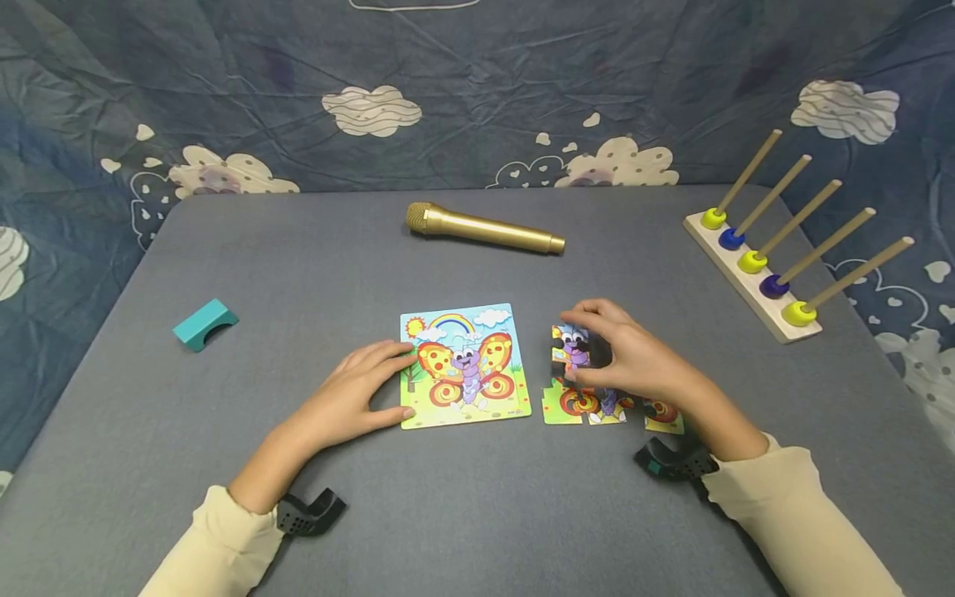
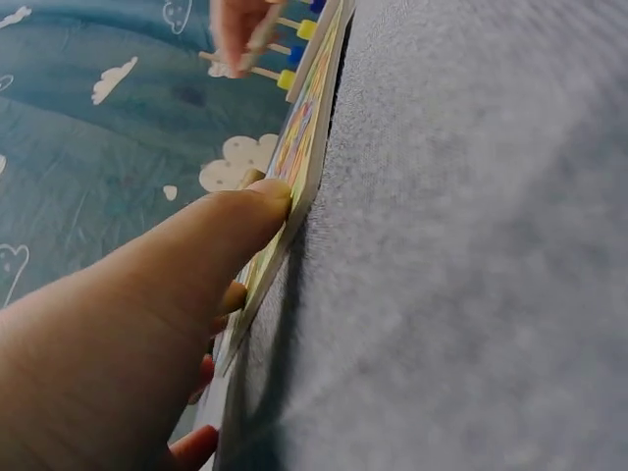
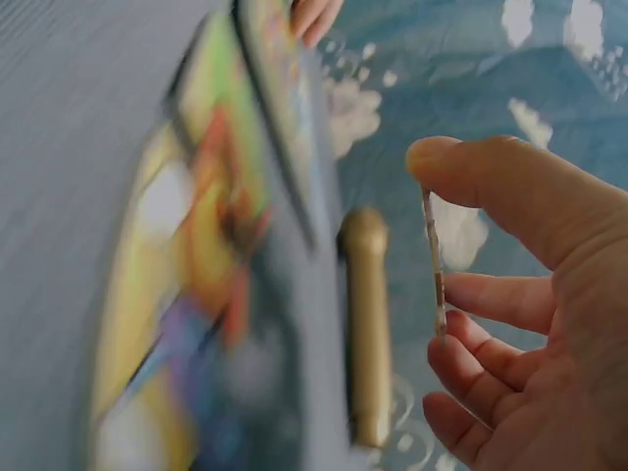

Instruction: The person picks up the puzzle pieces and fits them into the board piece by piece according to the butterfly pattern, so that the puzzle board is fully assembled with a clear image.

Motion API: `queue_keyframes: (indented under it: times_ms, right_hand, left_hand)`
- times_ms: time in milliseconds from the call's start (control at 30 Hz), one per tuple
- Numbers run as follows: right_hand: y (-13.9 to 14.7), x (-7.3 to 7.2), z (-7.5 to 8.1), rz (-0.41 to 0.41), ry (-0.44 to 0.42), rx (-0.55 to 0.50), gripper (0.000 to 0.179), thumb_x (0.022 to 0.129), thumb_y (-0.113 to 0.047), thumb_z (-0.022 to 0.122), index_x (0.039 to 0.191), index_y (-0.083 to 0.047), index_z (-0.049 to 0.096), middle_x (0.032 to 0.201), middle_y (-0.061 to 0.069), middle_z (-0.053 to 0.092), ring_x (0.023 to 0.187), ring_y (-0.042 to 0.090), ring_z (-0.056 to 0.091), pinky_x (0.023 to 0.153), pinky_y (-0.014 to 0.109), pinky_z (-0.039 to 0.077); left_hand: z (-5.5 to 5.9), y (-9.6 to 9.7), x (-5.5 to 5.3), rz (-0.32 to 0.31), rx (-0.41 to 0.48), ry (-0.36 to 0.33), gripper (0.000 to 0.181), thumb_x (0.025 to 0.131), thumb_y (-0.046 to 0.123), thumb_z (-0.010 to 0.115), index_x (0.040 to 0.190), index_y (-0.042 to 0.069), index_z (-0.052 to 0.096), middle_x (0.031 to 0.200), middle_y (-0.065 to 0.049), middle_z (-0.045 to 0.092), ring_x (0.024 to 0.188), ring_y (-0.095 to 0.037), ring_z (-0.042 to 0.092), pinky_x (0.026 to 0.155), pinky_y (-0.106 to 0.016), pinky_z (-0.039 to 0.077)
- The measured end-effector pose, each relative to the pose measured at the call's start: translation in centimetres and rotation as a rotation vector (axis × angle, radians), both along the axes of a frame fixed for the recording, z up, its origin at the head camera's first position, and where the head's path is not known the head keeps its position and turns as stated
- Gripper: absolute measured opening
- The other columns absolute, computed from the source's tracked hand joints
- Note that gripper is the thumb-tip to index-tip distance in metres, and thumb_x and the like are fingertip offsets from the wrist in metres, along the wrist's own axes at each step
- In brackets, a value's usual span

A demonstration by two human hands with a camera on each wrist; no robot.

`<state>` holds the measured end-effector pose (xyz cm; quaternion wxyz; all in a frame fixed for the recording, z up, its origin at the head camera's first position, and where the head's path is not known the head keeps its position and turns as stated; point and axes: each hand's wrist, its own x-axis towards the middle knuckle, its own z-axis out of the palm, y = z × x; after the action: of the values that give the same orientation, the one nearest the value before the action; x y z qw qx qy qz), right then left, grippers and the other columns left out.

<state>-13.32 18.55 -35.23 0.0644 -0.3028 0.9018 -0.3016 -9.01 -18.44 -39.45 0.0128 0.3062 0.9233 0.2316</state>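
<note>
Right of the puzzle board [image 1: 477,414], our right hand [image 1: 630,352] is pinching a probably light, stiff puzzle piece [image 3: 433,245] by its edges, likely the best hold; our spread left hand [image 1: 364,385] is touching the board's left edge.

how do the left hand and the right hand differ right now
The left hand touches the left edge of the butterfly board, while the right hand pinches a puzzle piece. The left hand is low, beside the table; the right hand is raised over loose pieces. Both have cream sleeves.
</note>
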Motion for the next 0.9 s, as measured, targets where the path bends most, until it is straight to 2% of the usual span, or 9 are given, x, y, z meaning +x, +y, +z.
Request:
queue_keyframes:
  times_ms: [167,300,400,633,767,900]
  right_hand:
    - [-2.8,0.5,1.7,0.055,0.023,-0.074,0.068,0.070,-0.027,0.077,0.127,-0.004,0.048,0.124,0.010,0.038,0.114,0.024,0.037,0.091,0.047,0.035]
    - [-5.2,0.6,1.8,0.111,0.045,-0.116,0.066,0.072,-0.025,0.075,0.128,-0.004,0.047,0.124,0.008,0.038,0.112,0.020,0.038,0.091,0.042,0.036]
    - [-7.0,0.6,1.0,0.132,0.056,-0.120,0.066,0.073,-0.026,0.074,0.129,-0.004,0.046,0.124,0.009,0.038,0.112,0.019,0.039,0.091,0.039,0.037]
    - [-10.2,0.1,-1.6,0.164,0.094,-0.050,0.062,0.073,-0.024,0.072,0.125,0.001,0.049,0.118,0.013,0.045,0.101,0.023,0.045,0.086,0.036,0.038]
    - [-11.0,-0.1,-2.7,0.159,0.094,0.008,0.061,0.072,-0.025,0.073,0.123,0.000,0.051,0.118,0.012,0.047,0.105,0.025,0.046,0.091,0.041,0.035]
    - [-11.4,-0.2,-3.1,0.147,0.078,0.020,0.061,0.073,-0.026,0.074,0.124,-0.002,0.052,0.121,0.011,0.047,0.110,0.025,0.043,0.094,0.045,0.030]
  left_hand:
    - [0.4,0.8,-0.2,-0.008,-0.033,0.007,0.066,0.080,0.049,0.061,0.129,0.006,0.047,0.132,-0.006,0.041,0.124,-0.023,0.034,0.101,-0.040,0.026]
    - [0.6,1.5,-0.2,-0.001,-0.063,0.026,0.064,0.081,0.048,0.061,0.124,0.002,0.049,0.130,-0.009,0.043,0.122,-0.024,0.037,0.099,-0.038,0.030]
    - [0.5,1.8,-0.2,0.003,-0.077,0.050,0.062,0.081,0.047,0.060,0.124,0.003,0.049,0.127,-0.010,0.046,0.117,-0.025,0.042,0.097,-0.039,0.033]
    - [0.4,2.0,-0.2,-0.025,-0.107,0.098,0.050,0.084,0.043,0.059,0.127,0.019,0.054,0.124,-0.009,0.046,0.110,-0.026,0.046,0.091,-0.043,0.036]
    - [0.4,2.1,-0.1,-0.033,-0.093,0.102,0.049,0.084,0.044,0.058,0.125,0.017,0.055,0.128,-0.007,0.044,0.116,-0.026,0.041,0.095,-0.044,0.031]
    - [0.3,2.3,-0.1,-0.059,-0.053,0.093,0.052,0.085,0.044,0.057,0.125,0.011,0.053,0.133,-0.004,0.042,0.122,-0.022,0.036,0.099,-0.041,0.026]
